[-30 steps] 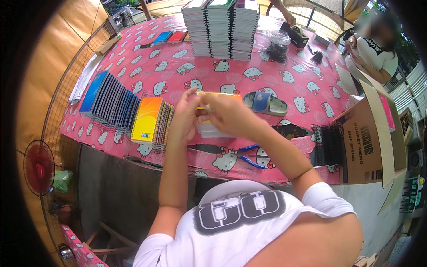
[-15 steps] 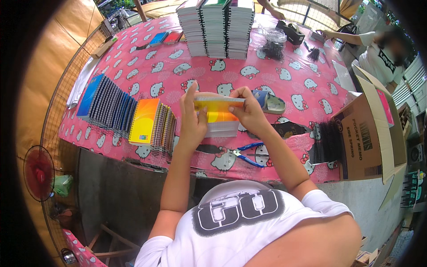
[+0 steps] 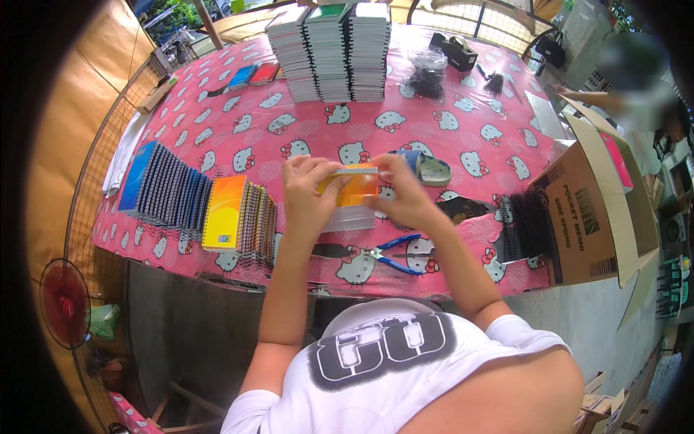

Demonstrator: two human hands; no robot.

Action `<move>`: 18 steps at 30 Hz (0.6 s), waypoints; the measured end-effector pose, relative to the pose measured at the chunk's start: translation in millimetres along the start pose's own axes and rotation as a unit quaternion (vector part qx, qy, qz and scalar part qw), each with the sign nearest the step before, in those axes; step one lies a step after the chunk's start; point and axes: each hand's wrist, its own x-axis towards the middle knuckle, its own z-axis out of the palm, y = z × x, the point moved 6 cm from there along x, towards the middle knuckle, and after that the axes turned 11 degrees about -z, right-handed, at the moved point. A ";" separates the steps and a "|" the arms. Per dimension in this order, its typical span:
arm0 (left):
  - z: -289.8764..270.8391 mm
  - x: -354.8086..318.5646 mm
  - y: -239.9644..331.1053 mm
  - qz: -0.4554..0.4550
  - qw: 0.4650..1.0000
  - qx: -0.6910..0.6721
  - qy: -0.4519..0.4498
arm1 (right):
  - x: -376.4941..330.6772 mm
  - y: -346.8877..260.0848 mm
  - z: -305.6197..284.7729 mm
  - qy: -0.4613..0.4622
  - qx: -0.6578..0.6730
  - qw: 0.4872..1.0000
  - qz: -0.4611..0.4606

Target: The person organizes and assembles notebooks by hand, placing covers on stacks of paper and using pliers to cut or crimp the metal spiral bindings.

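Frame centre: left hand (image 3: 309, 194) and right hand (image 3: 403, 194) each clamped on end of small orange notebook (image 3: 353, 186), held above pink tabletop (image 3: 238, 126). Binding edge probably uppermost; blurred. Advice: keep pages squared, grip ends evenly. Blue pliers (image 3: 394, 254) below.

Small orange-yellow notepad (image 3: 352, 189), held flat and level, raised just above the pink patterned tablecloth (image 3: 289, 137), behind the blue-handled pliers (image 3: 394, 254)

Open brown cardboard box (image 3: 578, 217) (black print) at table's right edge
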 end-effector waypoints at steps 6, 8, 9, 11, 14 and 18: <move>-0.7 -0.1 16.9 0.095 0.993 0.063 0.024 | -130.4 92.4 -175.3 0.035 -0.479 0.803 0.352; 3.5 -1.1 11.8 0.072 0.992 0.092 -0.035 | -166.5 91.5 -190.4 0.002 -0.508 0.732 0.453; 5.0 0.6 13.5 0.080 0.992 0.092 -0.030 | -183.9 98.4 -191.1 -0.004 -0.493 0.735 0.466; 2.7 1.9 17.0 0.090 0.991 0.096 -0.016 | -202.4 109.1 -197.0 -0.008 -0.470 0.746 0.471; 3.7 2.5 11.4 0.103 0.992 0.065 0.007 | -202.1 110.8 -203.9 0.011 -0.458 0.762 0.458; 6.8 5.4 11.0 0.091 0.994 0.060 -0.020 | -182.0 89.6 -218.5 0.063 -0.496 0.755 0.424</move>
